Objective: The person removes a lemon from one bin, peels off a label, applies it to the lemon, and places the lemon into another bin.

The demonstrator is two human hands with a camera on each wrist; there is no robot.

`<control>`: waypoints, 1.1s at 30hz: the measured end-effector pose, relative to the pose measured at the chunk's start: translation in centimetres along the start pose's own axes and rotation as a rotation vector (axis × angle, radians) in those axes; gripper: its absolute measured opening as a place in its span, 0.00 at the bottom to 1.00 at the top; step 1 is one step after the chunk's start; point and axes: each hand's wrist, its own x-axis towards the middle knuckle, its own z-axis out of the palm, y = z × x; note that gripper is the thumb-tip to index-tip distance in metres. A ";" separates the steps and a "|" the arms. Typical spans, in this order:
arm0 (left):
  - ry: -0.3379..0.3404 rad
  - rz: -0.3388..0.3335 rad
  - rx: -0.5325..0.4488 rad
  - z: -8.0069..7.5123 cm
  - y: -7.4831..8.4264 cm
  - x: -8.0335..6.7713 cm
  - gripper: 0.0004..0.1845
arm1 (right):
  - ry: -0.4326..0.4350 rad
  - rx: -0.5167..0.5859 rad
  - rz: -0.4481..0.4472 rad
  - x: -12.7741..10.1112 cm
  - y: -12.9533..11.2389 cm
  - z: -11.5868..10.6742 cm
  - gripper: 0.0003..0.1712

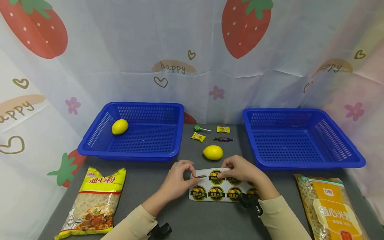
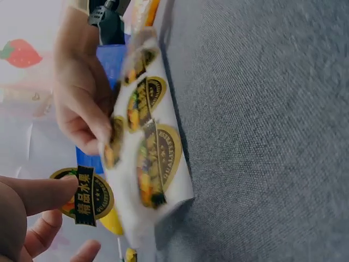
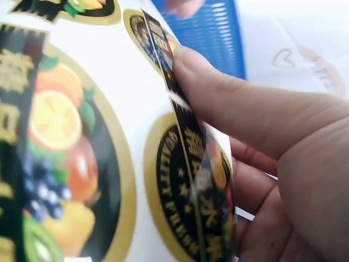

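My left hand (image 1: 175, 181) pinches a round black-and-gold fruit sticker (image 2: 101, 197) between thumb and fingers. In the head view the sticker appears nearly edge-on, above the left end of a white sticker sheet (image 1: 204, 171). That sheet bears rows of matching labels, and a bare space shows at its upper left corner. My right hand (image 1: 241, 168) grips the sheet's far edge, thumb on top and fingers underneath. In the left wrist view the sheet is tilted up from the table. Just beyond it lies a yellow lemon (image 1: 213, 152).
A blue basket (image 1: 129, 154) at left holds another lemon (image 1: 120, 127); a second blue basket (image 1: 312, 165) stands at right. Between them lie a green lollipop (image 1: 197, 128), two yellow candies (image 1: 223, 129) and a purple candy (image 1: 223, 139). Pasta bags flank my arms, left (image 1: 93, 200) and right (image 1: 333, 210).
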 end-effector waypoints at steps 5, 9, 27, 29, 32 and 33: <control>-0.031 -0.004 -0.034 0.4 0.0 0.2 0.10 | 0.083 -0.057 0.036 1.0 0.8 1.1 0.13; -0.068 -0.029 -0.088 0.5 0.0 0.2 0.09 | 0.167 -0.144 0.098 1.3 0.7 1.9 0.16; -0.077 -0.127 -0.302 0.2 0.1 0.2 0.10 | 0.355 -0.286 0.236 1.6 0.0 3.1 0.29; -0.076 -0.121 -0.320 0.3 0.2 0.3 0.11 | 0.359 -0.235 0.236 1.5 -0.1 2.9 0.29; -0.079 -0.116 -0.323 0.5 0.2 0.4 0.12 | 0.375 -0.187 0.218 1.3 -0.3 2.5 0.31; -0.077 -0.115 -0.313 0.6 0.2 0.5 0.12 | 0.382 -0.178 0.211 1.3 -0.3 2.3 0.32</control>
